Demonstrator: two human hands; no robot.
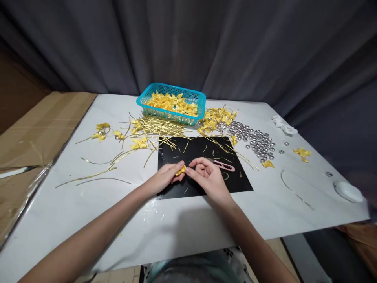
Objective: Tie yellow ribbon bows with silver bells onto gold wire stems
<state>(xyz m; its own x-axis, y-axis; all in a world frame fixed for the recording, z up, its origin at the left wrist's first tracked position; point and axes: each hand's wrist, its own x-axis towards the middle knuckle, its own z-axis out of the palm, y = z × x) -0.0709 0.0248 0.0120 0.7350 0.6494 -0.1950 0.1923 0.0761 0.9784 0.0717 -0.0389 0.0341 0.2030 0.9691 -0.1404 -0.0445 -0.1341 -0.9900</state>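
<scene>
Over the black mat (203,184), my left hand (166,175) pinches a small yellow ribbon bow (180,171) between thumb and fingers. My right hand (207,177) is close on its right side, with thumb and fingertips curled together at the edge of the bow; whether they hold a part of it is hidden. Just beyond my right hand a pink cutter (225,166) lies on the mat, among short bits of gold twist tie.
Behind the mat stands a blue basket (171,114) full of yellow bows, with a bundle of gold twist ties (161,126) before it. Silver beads (256,141) spread to the right, beside piled bows (216,118). A white rounded object (349,191) sits at the right edge.
</scene>
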